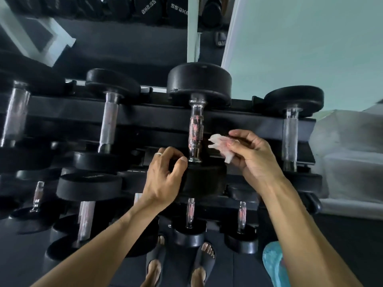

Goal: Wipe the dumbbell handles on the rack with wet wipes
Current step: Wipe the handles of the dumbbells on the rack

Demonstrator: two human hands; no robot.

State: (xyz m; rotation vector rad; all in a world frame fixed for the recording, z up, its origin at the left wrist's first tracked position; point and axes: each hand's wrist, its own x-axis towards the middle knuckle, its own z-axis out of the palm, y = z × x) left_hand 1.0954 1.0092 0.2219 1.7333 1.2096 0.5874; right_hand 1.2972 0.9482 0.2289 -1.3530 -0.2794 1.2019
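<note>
A black dumbbell with a knurled chrome handle (195, 130) lies on the top tier of the black rack (145, 117), straight ahead. My right hand (251, 156) pinches a crumpled white wet wipe (220, 145) just right of that handle, a small gap away from it. My left hand (163, 176) grips the near head of the same dumbbell (204, 179), thumb on its top edge by the handle's base. More dumbbells sit on the top tier to the left (108, 125) and right (290, 137).
Lower tiers hold several smaller dumbbells (189, 214). A mirror behind the rack reflects weight plates (148, 6). A pale wall (310, 48) rises at the right, with a wrapped white bundle (352, 152) beside the rack. A teal packet (272, 262) lies by my sandalled feet (202, 264).
</note>
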